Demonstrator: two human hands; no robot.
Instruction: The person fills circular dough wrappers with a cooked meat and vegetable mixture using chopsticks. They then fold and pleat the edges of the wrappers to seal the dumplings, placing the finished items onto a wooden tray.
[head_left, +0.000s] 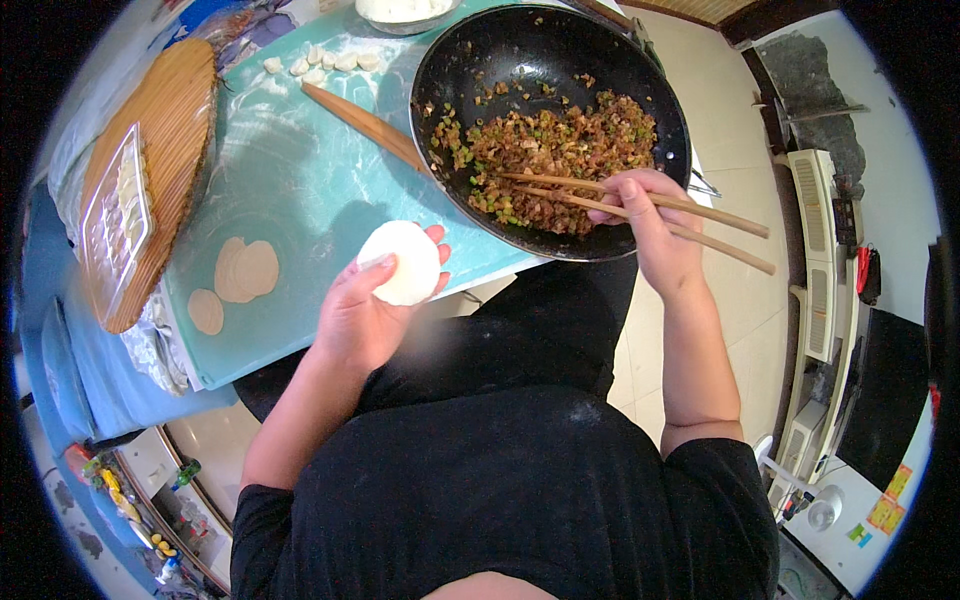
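Note:
On the palm of my left hand (365, 319) lies a round white dough wrapper (405, 264), pinned at its edge by my thumb. My right hand (646, 217) grips a pair of wooden chopsticks (712, 214). Their tips touch a brown and green minced filling (551, 142) in a black wok-like pan (517, 56). More flat wrappers (251, 270) lie overlapped on the teal mat (300, 202), with a smaller stack (205, 312) beside them. A tapered wooden rolling pin (360, 122) rests on the mat, its near end hidden by the pan.
Several small dough pieces (345, 61) sit on floury mat near a bowl of white flour (405, 10). At the left, a clear plastic tray of dumplings (124, 202) rests on a round ribbed wooden board (176, 112). The pan's handle (604, 13) points away from me.

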